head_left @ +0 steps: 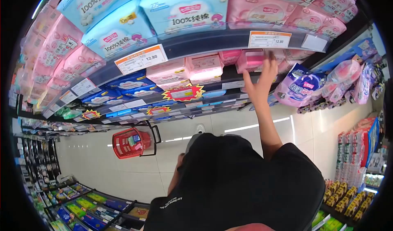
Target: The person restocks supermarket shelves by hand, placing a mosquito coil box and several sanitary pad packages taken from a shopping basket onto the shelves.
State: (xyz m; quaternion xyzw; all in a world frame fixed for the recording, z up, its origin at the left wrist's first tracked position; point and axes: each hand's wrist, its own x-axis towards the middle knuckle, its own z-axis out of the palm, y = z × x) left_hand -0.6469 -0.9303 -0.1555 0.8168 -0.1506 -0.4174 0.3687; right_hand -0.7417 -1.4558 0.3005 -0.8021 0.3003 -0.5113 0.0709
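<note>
My right hand [261,81] is raised to the second shelf, thumb and fingers apart. It is in front of a pink pack [251,59] and holds nothing that I can see; whether the fingertips touch the pack I cannot tell. Beside that pack sit pink-and-white packs [204,67]. To the right of the hand hangs a purple bag [301,85] with a dark blue top. My left hand [180,159] hangs low beside my black shirt, partly hidden, and its fingers do not show clearly.
Light blue packs [184,12] and pink packs [266,10] fill the upper shelf, above orange-topped price tags [141,59]. On the tiled floor stands a red shopping basket [126,144] with several small packs inside and a black handle. Stacked goods [352,153] stand at the right.
</note>
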